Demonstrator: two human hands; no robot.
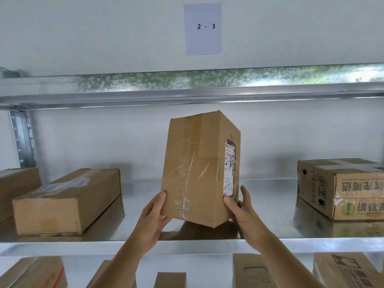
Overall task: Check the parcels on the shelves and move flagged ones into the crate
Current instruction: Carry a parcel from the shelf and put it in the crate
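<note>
Parcel (199, 169) held upright off the shelf (270, 243), your left hand (152, 219) and right hand (242, 213) gripping it; label check ongoing, crate unseen, other boxes unchecked.

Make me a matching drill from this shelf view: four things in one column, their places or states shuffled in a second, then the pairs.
1. upright parcel
2. long flat box
3. printed carton
4. paper sign

A. on the wall, reads 2 - 3
B. held tilted by both hands
C. lying on the shelf's left
D. resting at the shelf's right

Pairs: 1-B, 2-C, 3-D, 4-A
</note>
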